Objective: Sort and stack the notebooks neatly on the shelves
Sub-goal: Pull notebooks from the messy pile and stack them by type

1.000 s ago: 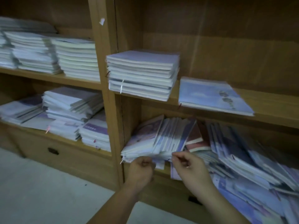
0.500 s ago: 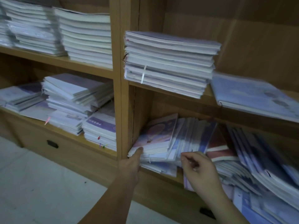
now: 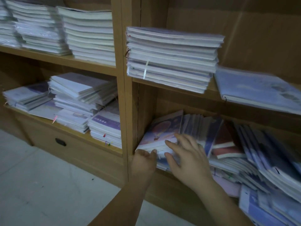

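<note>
A slanted bundle of notebooks (image 3: 164, 128) leans against the left wall of the lower right shelf compartment, its top cover purple and pink. My left hand (image 3: 143, 162) presses the bundle's front lower corner, fingers under its edge. My right hand (image 3: 185, 159) lies with fingers spread on the bundle's front edge and cover. To the right, a red-covered notebook (image 3: 225, 142) and several blue ones (image 3: 267, 154) lie tumbled in a messy slide. A neat stack (image 3: 172, 57) sits on the shelf above.
A single blue notebook (image 3: 259, 90) lies flat on the upper right shelf. The left bay holds tidy stacks (image 3: 88, 33) above and uneven piles (image 3: 81, 95) below. A wooden upright (image 3: 125, 95) divides the bays. A drawer (image 3: 60, 141) sits under the left bay, above a pale floor (image 3: 40, 185).
The view has moved closer to the shelves. My right hand went from pinching the bundle's edge to spreading flat over it. My left hand stays at the bundle's lower left corner.
</note>
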Demonstrator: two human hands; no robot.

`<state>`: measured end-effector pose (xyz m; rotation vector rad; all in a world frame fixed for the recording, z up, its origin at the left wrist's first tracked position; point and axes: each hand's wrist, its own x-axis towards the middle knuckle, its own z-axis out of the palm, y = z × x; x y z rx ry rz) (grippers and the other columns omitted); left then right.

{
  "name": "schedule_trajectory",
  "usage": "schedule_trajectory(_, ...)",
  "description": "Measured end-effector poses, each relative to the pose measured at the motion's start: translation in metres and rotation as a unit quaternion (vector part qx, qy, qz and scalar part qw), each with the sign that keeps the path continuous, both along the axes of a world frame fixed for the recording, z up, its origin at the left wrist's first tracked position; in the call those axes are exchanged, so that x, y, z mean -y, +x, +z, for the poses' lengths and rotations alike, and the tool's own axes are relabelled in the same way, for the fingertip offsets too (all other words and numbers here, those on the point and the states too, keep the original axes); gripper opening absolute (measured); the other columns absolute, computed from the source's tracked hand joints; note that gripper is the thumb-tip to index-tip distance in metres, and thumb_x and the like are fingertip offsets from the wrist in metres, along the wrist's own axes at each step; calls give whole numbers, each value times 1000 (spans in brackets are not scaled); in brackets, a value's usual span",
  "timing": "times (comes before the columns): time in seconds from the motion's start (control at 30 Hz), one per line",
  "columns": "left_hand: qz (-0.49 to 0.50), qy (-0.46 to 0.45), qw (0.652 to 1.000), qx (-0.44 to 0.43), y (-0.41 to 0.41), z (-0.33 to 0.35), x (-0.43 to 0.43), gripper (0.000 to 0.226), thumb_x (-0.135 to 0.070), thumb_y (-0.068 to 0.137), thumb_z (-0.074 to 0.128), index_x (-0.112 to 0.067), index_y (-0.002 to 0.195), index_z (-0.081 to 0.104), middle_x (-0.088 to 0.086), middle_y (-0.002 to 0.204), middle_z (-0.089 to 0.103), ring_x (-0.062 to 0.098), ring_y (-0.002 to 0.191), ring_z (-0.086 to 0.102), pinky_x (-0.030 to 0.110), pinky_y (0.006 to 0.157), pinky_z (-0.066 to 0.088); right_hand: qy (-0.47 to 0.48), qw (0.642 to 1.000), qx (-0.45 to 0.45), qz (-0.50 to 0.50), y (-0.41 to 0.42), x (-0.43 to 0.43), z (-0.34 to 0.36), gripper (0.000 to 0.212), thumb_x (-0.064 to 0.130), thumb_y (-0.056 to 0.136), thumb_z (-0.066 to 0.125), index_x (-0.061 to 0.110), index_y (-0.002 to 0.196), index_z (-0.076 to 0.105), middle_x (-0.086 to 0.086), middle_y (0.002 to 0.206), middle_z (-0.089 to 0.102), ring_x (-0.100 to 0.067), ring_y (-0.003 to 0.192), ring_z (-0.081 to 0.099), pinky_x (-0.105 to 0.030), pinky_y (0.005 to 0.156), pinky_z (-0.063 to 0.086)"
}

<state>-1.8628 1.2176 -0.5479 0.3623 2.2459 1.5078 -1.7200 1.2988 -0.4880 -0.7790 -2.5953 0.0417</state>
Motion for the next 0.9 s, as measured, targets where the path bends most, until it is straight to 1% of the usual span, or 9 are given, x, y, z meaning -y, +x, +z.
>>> schedule_trajectory(0.07,-31,-38,997,-58,-10,-5,8,58,-64,85,67,-18,118,57,0,106,63,19,96,64,32,78,51,-15,997,82,9,-9,-5,-16,61,63,97,40,44,154,33,7,166,22,-25,152,20,-47,120,21)
schedule_trajectory(0.17,-78,-100,979,-161,-22,-17,16,72,-72,85,56,-36,147,45,5,137,41,29,126,48,39,104,46,40,993,114,-5,-19,-10,-26,83,55,81,71,34,154,38,2,150,44,-29,131,46,-48,107,38)
schedule_trajectory(0.27,-128,-131,957,-223,-23,-17,20,69,-67,83,43,-40,147,48,3,137,36,30,128,37,40,108,38,60,996,63,-22,-26,-15,-28,76,41,66,90,31,136,61,2,135,55,-27,112,55,-44,89,46)
schedule_trajectory(0.37,-157,-145,944,-251,-28,-17,25,71,-67,75,49,-42,141,53,-4,145,35,27,130,36,41,109,39,81,995,50,-17,-25,-20,-31,68,28,63,92,27,126,68,-10,140,59,-36,115,60,-47,90,50)
schedule_trajectory(0.43,-178,-107,959,-192,-32,-19,29,54,-59,77,57,-45,128,57,-6,140,43,27,124,45,41,104,45,92,995,44,1,-19,-22,-30,68,17,62,91,25,125,69,-13,140,60,-37,114,62,-48,89,52)
schedule_trajectory(0.53,-135,30,990,-28,-25,-1,38,6,-33,95,64,-34,100,68,-2,111,62,23,96,62,41,89,52,113,992,21,45,0,-25,-24,71,3,58,87,24,124,68,-11,139,60,-36,112,62,-46,86,55)
schedule_trajectory(0.6,-75,67,992,70,-26,8,42,21,-41,97,65,-21,95,72,1,100,70,16,91,65,39,80,54,97,993,-6,73,17,-21,-18,71,-1,61,83,25,125,66,-9,142,58,-35,117,60,-46,88,57)
schedule_trajectory(0.73,-56,118,954,270,-25,10,42,44,-31,83,84,-6,109,59,15,121,67,22,95,70,29,61,59,16,994,-16,108,33,-8,-14,66,2,68,77,30,127,63,3,149,47,-25,132,49,-41,97,53)
schedule_trajectory(0.9,-140,49,940,308,-27,24,47,57,-35,72,91,-8,118,71,14,111,74,25,93,68,32,69,53,-219,961,-132,104,48,-8,6,40,51,77,75,38,115,71,28,146,39,0,137,41,-26,106,40)
